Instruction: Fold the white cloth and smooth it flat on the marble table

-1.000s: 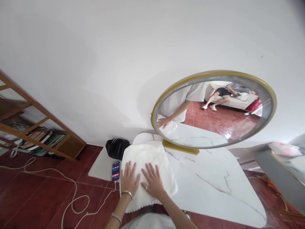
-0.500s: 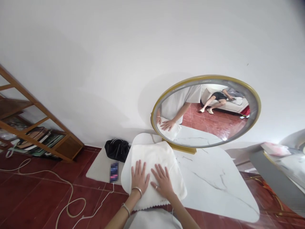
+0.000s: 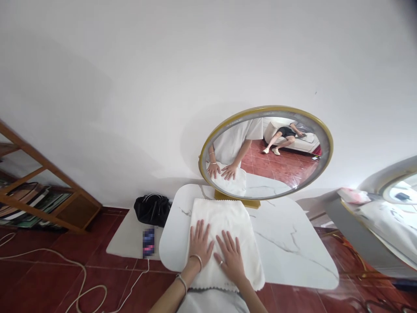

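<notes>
A white cloth (image 3: 224, 217) with a scalloped edge is spread on the white marble-patterned tabletop (image 3: 293, 243), its near edge close to the table's front. My left hand (image 3: 201, 243) lies flat on the cloth's left part, fingers spread, with bracelets at the wrist. Beside it my right hand (image 3: 231, 258) rests palm down on the cloth, fingers apart, a ring on one finger. Neither hand grasps anything. Behind the cloth stands a round gold-framed mirror (image 3: 263, 154), which reflects both hands and the cloth.
At left, a black bag (image 3: 152, 209) and a blurred-out phone-like item (image 3: 148, 243) lie on a pale low surface (image 3: 125, 239). A cable (image 3: 83, 278) loops over the red floor. A wooden shelf (image 3: 48, 187) leans left; a grey cabinet (image 3: 355, 234) stands right. The mirror reflects a seated person.
The view has shifted, so the mirror and table appear further left. The cloth has turned slightly and lies further right on the table, with both hands still flat on it.
</notes>
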{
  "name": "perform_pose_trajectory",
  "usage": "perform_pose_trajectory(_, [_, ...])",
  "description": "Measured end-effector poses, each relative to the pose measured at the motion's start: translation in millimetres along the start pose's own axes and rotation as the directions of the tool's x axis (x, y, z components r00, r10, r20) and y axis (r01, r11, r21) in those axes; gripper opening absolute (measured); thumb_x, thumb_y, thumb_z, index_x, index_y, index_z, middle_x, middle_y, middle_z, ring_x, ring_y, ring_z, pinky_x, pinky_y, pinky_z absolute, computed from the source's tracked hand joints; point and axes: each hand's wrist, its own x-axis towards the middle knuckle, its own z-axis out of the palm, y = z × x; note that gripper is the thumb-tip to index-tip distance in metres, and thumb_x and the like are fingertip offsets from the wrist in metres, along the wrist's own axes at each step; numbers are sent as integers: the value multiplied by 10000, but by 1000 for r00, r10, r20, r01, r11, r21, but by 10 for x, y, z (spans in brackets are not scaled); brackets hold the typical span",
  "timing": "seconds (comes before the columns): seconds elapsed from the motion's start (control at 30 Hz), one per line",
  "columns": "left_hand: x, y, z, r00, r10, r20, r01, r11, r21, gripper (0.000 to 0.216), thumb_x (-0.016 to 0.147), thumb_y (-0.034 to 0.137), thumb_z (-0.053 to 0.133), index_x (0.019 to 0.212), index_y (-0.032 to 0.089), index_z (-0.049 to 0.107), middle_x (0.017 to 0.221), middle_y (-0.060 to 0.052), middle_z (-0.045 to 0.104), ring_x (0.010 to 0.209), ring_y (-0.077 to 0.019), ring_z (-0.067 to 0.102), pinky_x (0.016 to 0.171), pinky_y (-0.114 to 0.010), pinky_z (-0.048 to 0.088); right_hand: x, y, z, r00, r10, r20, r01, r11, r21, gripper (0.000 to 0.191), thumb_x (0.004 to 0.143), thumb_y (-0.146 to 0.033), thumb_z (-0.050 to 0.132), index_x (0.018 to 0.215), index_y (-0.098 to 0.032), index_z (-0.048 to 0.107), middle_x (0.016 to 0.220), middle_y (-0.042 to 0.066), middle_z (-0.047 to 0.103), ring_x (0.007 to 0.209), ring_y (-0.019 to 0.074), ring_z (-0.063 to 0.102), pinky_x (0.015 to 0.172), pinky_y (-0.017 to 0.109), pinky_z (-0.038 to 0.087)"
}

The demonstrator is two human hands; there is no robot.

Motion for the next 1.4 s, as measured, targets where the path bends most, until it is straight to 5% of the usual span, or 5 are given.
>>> perform_pose_trajectory(0.37, [-7, -37, 36, 998, 17, -53, -17, 1000, -6, 606, 903, 335, 445, 1482, 228, 302, 1542, -106, 311, 1420, -268, 265, 1149, -472, 147, -6, -5, 3, 1000, 8, 16, -9, 1000, 14, 586, 956, -447, 414, 1499, -337, 224, 1540, 32, 285, 1401, 282, 306, 1093, 544, 291])
perform_pose_trajectory(0.87, [12, 22, 50, 1000, -14, -24, 14, 1000, 14, 621, 890, 303, 440, 1487, 234, 285, 1533, -101, 332, 1410, -271, 293, 1138, -492, 190, 67, 93, -10, 995, 87, 48, -94, 978, 188, 441, 964, -411, 424, 1400, -346, 437, 1492, -7, 378, 1374, 259, 362, 1089, 535, 344])
perform_pose_trajectory(1.17, [-59, 1, 198, 999, -39, 25, 40, 998, -40, 611, 880, 298, 450, 1474, 270, 311, 1545, -75, 309, 1420, -278, 279, 1139, -517, 202, 68, 112, 6, 995, 92, 48, -100, 976, 191, 436, 967, -407, 422, 1403, -382, 423, 1488, -29, 371, 1361, 261, 380, 1071, 534, 378])
perform_pose_trajectory(1.3, [92, -14, 112, 979, -156, 130, 178, 968, -179, 584, 843, 333, 516, 1419, 287, 426, 1544, -102, 306, 1419, -337, 265, 1122, -619, 154, 62, 115, 29, 994, 98, 56, -107, 976, 190, 443, 966, -413, 420, 1408, -384, 414, 1488, -28, 371, 1362, 264, 378, 1075, 540, 371])
perform_pose_trajectory(1.4, [499, -90, -81, 875, -435, 210, 483, 803, -350, 582, 793, 343, 588, 1347, 173, 529, 1518, -186, 324, 1410, -379, 265, 1105, -585, 247, 64, 103, 22, 991, 114, 74, -127, 971, 202, 448, 968, -418, 410, 1414, -380, 405, 1496, -28, 358, 1375, 261, 355, 1089, 543, 352])
